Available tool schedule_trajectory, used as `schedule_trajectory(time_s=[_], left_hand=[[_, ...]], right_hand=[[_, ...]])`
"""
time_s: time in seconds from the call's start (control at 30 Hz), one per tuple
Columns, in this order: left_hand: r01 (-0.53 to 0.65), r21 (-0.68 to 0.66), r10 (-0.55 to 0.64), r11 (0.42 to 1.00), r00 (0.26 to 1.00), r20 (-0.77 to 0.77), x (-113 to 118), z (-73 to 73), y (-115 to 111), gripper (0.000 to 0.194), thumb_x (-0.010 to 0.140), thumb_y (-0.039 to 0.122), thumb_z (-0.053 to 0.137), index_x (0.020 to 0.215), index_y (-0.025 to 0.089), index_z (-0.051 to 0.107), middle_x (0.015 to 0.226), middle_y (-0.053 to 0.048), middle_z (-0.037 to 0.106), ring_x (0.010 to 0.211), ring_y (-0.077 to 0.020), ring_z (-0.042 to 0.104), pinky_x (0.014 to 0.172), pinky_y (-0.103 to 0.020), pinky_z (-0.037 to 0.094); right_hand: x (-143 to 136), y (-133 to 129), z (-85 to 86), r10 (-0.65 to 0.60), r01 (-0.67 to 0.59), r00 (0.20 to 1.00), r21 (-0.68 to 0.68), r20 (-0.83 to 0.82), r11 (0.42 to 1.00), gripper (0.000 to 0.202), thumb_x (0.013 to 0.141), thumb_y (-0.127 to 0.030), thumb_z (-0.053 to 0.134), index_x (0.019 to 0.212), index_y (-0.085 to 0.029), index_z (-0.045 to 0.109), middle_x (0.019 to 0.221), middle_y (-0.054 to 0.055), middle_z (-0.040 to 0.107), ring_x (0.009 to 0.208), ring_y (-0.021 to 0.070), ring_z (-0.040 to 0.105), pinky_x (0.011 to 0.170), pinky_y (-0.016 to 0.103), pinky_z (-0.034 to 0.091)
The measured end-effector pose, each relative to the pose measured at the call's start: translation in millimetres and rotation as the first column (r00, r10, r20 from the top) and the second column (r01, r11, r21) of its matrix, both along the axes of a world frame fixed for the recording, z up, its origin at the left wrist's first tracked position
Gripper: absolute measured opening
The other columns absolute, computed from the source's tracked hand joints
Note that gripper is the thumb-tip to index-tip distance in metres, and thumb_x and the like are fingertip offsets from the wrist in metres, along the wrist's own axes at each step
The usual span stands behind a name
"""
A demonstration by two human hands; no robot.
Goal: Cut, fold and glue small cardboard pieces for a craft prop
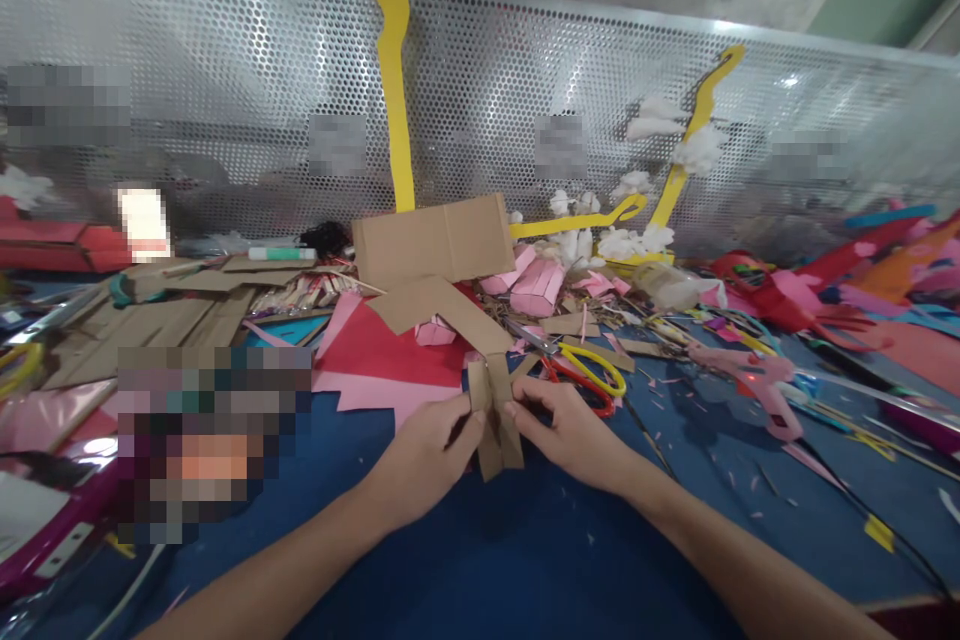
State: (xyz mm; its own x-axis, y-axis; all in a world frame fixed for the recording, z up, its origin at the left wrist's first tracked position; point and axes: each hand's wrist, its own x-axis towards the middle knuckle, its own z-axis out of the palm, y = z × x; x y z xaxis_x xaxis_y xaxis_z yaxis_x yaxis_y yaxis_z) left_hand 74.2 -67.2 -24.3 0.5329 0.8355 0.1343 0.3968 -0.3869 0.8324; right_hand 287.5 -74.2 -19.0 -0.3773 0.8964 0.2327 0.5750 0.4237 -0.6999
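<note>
1. Pinches the left edge of a folded cardboard strip between thumb and fingers of the left hand.
2. Grasps the right edge of it likewise with the right hand.
3. Holds it between both hands, over the blue table.
4. Has yellow-handled scissors just beyond the right hand.
</note>
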Motion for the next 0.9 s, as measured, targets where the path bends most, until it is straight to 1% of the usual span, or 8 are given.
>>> schedule_trajectory(time_s=[0.2, 0.47, 0.7, 0.77, 0.9], left_hand=[[0.003, -0.007, -0.003, 1.0, 1.0, 0.013, -0.3, -0.5, 0.0, 0.034, 0.103, 0.038, 0.04, 0.095, 0.017, 0.065, 0.087, -0.006, 0.072, 0.075, -0.02, 0.063, 0.071, -0.028, 0.048], [-0.023, -0.036, 0.025, 0.999, 0.999, 0.045, 0.4, 1.7, -2.1, 0.037, 0.1, 0.043, 0.041, 0.091, 0.017, 0.067, 0.079, -0.006, 0.07, 0.07, -0.0196, 0.062, 0.066, -0.028, 0.05], [-0.013, -0.139, 0.026, 0.99, 0.996, 0.09, 1.4, -1.7, 0.3, 0.035, 0.1, 0.046, 0.043, 0.088, 0.018, 0.059, 0.08, -0.003, 0.066, 0.067, -0.0171, 0.06, 0.059, -0.024, 0.047], [-0.026, -0.11, 0.037, 0.994, 0.995, 0.098, 1.7, -2.1, 2.1, 0.036, 0.101, 0.046, 0.043, 0.087, 0.018, 0.058, 0.079, -0.002, 0.065, 0.068, -0.0164, 0.058, 0.059, -0.024, 0.045], [-0.09, -0.01, 0.091, 0.996, 0.991, 0.098, 1.7, -3.8, 6.7, 0.036, 0.103, 0.044, 0.042, 0.084, 0.017, 0.057, 0.075, 0.001, 0.06, 0.068, -0.0152, 0.053, 0.062, -0.025, 0.041]], right_hand=[[-0.3, -0.1, -0.7, -0.001, 0.001, 1.0, -0.008, -0.003, 1.0, 0.03, 0.101, -0.029, 0.047, 0.073, -0.021, 0.038, 0.066, -0.006, 0.037, 0.062, 0.0114, 0.035, 0.056, 0.026, 0.027], [-0.7, -0.1, -1.4, -0.002, 0.002, 1.0, 0.002, -0.015, 1.0, 0.03, 0.1, -0.029, 0.047, 0.073, -0.022, 0.038, 0.066, -0.006, 0.036, 0.061, 0.0115, 0.034, 0.056, 0.027, 0.026], [-1.1, 2.9, -2.7, -0.027, 0.027, 1.0, 0.011, -0.009, 1.0, 0.03, 0.101, -0.029, 0.046, 0.073, -0.022, 0.038, 0.065, -0.006, 0.037, 0.059, 0.0115, 0.034, 0.054, 0.027, 0.025], [-0.5, 2.8, -2.4, -0.038, 0.038, 0.999, 0.019, -0.006, 0.999, 0.03, 0.101, -0.03, 0.046, 0.073, -0.022, 0.039, 0.065, -0.006, 0.038, 0.059, 0.0115, 0.035, 0.055, 0.027, 0.025], [0.6, 0.6, -0.3, -0.047, 0.046, 0.999, 0.026, 0.025, 0.999, 0.03, 0.1, -0.031, 0.048, 0.073, -0.021, 0.043, 0.065, -0.005, 0.041, 0.061, 0.0117, 0.038, 0.056, 0.026, 0.026]])
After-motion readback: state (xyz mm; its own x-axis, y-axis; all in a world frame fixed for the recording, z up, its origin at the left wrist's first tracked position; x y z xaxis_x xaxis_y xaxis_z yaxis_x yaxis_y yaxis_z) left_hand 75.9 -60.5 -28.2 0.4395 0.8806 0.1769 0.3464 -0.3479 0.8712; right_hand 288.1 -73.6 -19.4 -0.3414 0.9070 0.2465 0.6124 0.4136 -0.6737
